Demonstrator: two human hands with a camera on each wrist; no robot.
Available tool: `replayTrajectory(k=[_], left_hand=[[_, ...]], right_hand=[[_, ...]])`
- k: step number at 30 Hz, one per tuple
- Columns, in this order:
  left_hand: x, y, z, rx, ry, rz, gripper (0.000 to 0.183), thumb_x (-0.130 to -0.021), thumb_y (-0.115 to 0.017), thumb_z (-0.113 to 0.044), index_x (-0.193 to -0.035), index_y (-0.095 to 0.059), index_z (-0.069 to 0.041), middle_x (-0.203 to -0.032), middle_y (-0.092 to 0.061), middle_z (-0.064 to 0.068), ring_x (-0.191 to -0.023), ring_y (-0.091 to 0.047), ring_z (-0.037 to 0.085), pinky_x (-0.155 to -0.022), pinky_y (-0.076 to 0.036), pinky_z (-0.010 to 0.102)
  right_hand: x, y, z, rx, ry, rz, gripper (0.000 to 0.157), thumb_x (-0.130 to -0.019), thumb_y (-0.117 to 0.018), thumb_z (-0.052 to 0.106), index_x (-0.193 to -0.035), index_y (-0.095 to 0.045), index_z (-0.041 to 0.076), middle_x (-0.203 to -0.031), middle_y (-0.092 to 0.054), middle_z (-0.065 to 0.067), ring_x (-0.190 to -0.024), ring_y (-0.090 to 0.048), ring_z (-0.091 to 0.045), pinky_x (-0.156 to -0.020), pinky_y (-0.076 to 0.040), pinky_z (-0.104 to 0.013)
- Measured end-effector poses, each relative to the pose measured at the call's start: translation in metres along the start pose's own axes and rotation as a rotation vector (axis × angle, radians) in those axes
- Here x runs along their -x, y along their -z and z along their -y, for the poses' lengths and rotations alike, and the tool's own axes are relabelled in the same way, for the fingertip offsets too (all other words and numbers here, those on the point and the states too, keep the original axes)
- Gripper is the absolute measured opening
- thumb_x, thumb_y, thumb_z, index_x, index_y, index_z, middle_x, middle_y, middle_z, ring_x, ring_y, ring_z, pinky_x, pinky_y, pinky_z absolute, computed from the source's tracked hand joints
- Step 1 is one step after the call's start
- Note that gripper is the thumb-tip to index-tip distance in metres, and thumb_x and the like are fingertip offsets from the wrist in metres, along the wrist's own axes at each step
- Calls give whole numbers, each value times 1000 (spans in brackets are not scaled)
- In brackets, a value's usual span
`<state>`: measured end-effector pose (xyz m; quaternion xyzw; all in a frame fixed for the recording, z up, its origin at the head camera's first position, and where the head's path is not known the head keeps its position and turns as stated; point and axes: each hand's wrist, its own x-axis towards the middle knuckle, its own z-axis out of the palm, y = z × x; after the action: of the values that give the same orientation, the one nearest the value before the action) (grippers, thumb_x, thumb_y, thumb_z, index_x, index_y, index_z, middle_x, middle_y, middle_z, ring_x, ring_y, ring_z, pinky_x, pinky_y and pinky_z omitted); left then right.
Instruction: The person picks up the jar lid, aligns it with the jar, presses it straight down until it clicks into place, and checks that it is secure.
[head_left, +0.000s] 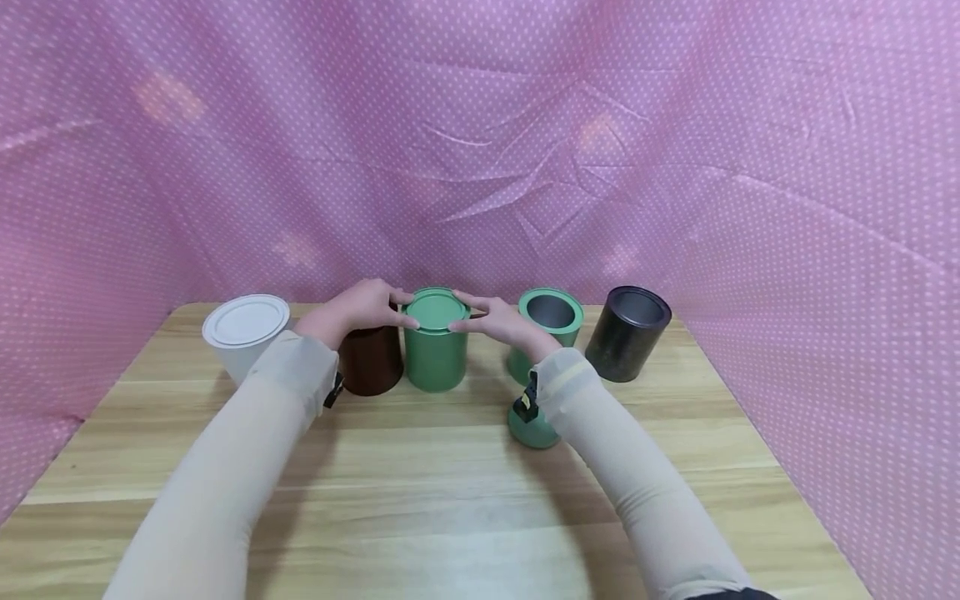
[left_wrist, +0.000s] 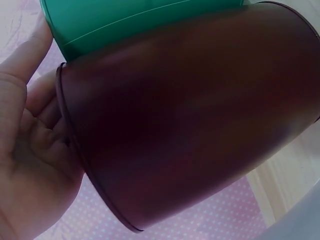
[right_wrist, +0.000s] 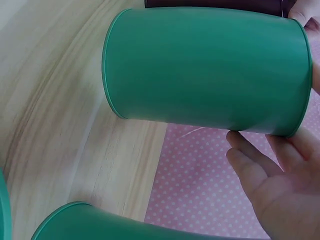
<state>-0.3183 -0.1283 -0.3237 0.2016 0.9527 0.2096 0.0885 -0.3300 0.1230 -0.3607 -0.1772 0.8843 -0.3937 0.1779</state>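
Note:
A green can (head_left: 436, 358) stands upright at the back middle of the table, its green lid (head_left: 437, 310) in its top. My left hand (head_left: 363, 307) grips the left side of its rim, thumb in front and a finger behind. On the right side, my right hand (head_left: 501, 321) holds the rim in the same way; the right wrist view shows its fingertips (right_wrist: 235, 137) touching the can's wall near the top. A brown can (left_wrist: 190, 120) stands close against the green one, under my left hand, which hides most of its top in the head view.
A white lidded can (head_left: 247, 321) stands at the left, partly behind my left sleeve. To the right are an open green can (head_left: 551, 310) and a dark open can (head_left: 626, 342). A round green thing (head_left: 534, 432) lies below my right wrist, partly hidden. Pink dotted cloth (head_left: 480, 167) surrounds the table.

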Motion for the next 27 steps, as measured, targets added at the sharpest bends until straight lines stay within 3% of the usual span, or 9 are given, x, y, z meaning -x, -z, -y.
replayTrajectory(k=[17, 27], left_hand=[[-8, 15, -12, -8, 96, 81, 64, -83, -75, -37, -134, -55, -2, -140, -52, 17, -133, -45, 40, -110, -36, 55], [-5, 12, -14, -29, 74, 102, 64, -86, -73, -37, -135, -53, -1, -140, -52, 18, -132, -45, 40, -110, -36, 55]], right_hand=[[-3, 6, 13, 75, -41, 14, 72, -86, -64, 53, -149, -30, 44, -160, -27, -5, -146, -23, -36, -115, -20, -63], [-1, 5, 8, 94, -17, 26, 74, -86, -63, 56, -150, -27, 44, -160, -26, -4, -146, -23, -35, -115, -21, -61]])
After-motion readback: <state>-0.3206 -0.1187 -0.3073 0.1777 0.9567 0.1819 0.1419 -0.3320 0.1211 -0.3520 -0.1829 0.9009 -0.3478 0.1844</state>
